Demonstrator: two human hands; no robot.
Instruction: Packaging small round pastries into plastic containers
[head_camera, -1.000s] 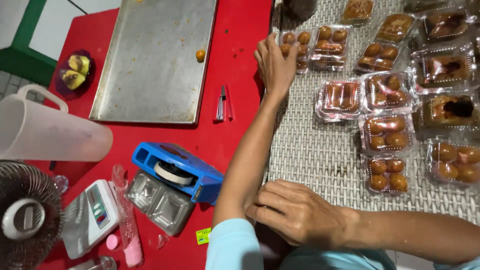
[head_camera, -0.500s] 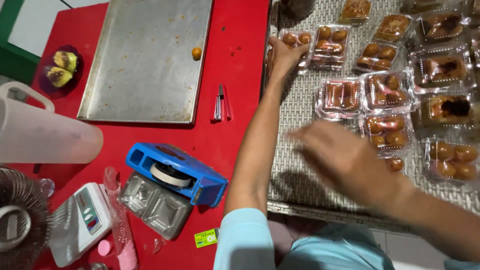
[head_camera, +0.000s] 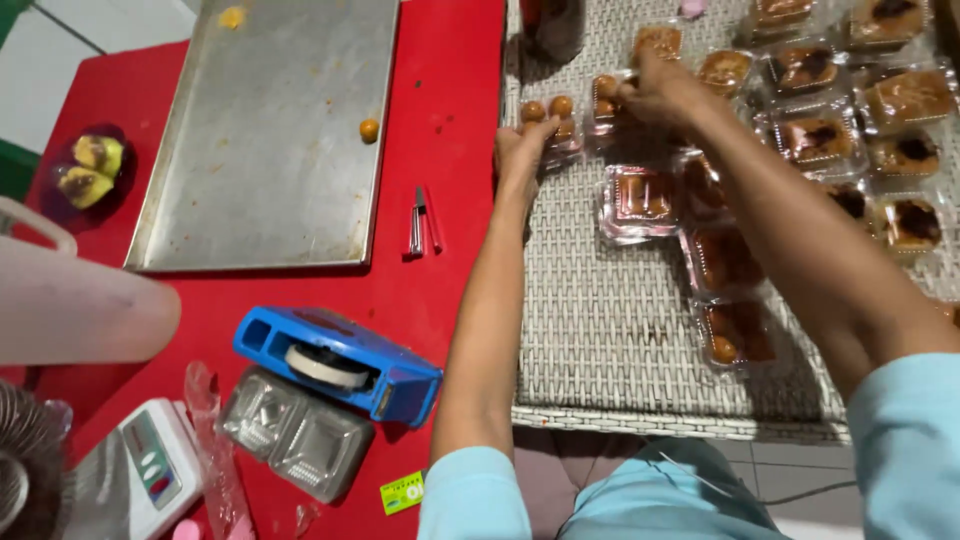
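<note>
Many clear plastic boxes of round brown pastries lie on a pale woven mat (head_camera: 600, 340). My left hand (head_camera: 522, 155) reaches along the mat's left edge and closes on a clear box of small orange balls (head_camera: 556, 112). My right hand (head_camera: 655, 88) stretches across the mat and grips the neighbouring clear box (head_camera: 604, 100). My right forearm hides several boxes beneath it. A box of brown pastries (head_camera: 640, 200) lies just right of my left wrist.
On the red table stand a steel baking tray (head_camera: 260, 130) with a loose orange ball (head_camera: 369, 129) on it, a blue tape dispenser (head_camera: 340, 365), empty clear trays (head_camera: 295, 435), a small scale (head_camera: 140, 470), a white jug (head_camera: 80, 310) and pens (head_camera: 420, 220).
My right hand has gone from the mat's near edge up to the far boxes. My left hand stays at the box of orange balls. The view has shifted.
</note>
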